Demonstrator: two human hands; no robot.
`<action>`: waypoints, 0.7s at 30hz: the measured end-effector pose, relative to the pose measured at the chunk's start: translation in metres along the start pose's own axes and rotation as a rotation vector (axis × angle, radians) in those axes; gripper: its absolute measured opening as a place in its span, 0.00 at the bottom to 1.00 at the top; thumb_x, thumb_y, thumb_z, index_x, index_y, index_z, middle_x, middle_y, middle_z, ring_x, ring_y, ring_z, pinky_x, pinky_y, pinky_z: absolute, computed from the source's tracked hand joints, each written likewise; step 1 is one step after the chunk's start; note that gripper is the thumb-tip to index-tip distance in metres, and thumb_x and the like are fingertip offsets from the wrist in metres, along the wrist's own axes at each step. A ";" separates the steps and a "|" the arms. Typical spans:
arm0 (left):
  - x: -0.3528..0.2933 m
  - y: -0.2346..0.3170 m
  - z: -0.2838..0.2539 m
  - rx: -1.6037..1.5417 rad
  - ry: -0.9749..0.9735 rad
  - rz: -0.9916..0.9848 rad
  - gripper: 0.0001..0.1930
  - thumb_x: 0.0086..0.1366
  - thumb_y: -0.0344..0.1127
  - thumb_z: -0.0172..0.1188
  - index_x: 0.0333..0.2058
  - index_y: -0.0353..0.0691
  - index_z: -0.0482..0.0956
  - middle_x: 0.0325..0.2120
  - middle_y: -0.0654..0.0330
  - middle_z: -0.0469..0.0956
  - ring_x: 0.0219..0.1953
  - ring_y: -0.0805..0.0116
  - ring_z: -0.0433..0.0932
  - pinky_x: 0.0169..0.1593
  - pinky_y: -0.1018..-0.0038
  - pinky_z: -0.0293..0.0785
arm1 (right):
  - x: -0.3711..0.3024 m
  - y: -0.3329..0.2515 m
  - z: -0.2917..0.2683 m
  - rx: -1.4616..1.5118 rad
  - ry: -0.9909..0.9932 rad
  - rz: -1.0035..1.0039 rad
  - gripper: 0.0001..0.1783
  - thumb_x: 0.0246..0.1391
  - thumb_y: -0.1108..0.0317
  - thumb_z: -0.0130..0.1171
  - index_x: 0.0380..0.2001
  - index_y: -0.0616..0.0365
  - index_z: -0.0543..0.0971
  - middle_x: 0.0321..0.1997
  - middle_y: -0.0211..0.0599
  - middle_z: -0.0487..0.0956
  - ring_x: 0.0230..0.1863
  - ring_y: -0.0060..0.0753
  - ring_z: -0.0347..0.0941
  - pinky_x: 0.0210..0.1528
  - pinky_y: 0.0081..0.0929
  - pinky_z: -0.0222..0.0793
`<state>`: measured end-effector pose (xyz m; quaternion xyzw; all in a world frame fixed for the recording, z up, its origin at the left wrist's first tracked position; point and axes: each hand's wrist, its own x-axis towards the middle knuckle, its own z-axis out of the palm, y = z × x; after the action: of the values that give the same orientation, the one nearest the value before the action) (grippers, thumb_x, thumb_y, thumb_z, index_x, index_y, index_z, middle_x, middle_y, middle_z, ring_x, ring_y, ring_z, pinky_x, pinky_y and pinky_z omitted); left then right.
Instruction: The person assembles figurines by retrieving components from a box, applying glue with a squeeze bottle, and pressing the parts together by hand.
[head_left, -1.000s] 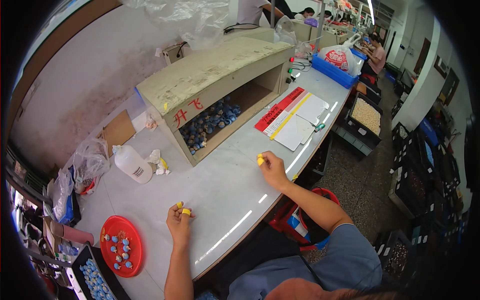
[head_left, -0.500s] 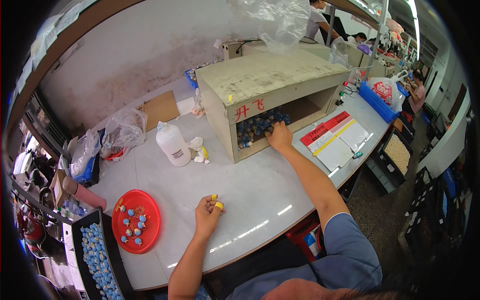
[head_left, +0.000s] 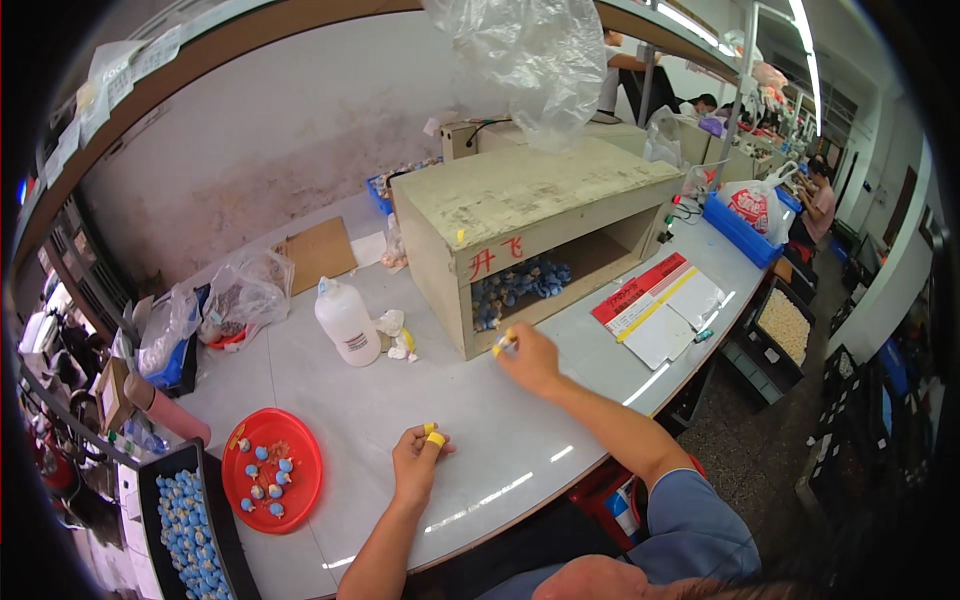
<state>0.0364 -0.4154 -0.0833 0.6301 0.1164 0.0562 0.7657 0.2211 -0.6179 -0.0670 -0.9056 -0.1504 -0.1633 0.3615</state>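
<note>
My right hand is over the table just in front of the open-fronted beige box. Its fingers are pinched together, with yellow wraps at the tips; a small pale bit shows there, too small to name. Inside the box lies a heap of small blue pieces. Nearer to me, my left hand hovers above the tabletop with curled fingers, yellow wraps on thumb and forefinger. Whether it holds anything is hidden. At the left, a red round plate carries several small blue-and-pale pieces.
A black tray of similar blue pieces sits beside the plate. A white plastic bottle and crumpled tissue stand left of the box. Red-and-white cards lie right of it. A clear plastic bag hangs above.
My right hand has come out of the box, back toward me and leftward, fingers pinched. The left hand keeps nearly the same place. The whole view has shifted slightly.
</note>
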 end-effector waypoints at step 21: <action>0.001 0.004 -0.003 -0.295 -0.018 -0.265 0.10 0.67 0.29 0.55 0.46 0.33 0.71 0.38 0.53 0.78 0.37 0.67 0.81 0.41 0.77 0.80 | -0.118 -0.008 -0.068 0.246 0.291 -0.469 0.24 0.45 0.74 0.67 0.47 0.63 0.72 0.48 0.50 0.75 0.40 0.50 0.74 0.42 0.36 0.73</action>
<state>0.0372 -0.4111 -0.0798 0.4909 0.1821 -0.0345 0.8513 0.0988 -0.6786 -0.0630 -0.7625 -0.3209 -0.3509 0.4387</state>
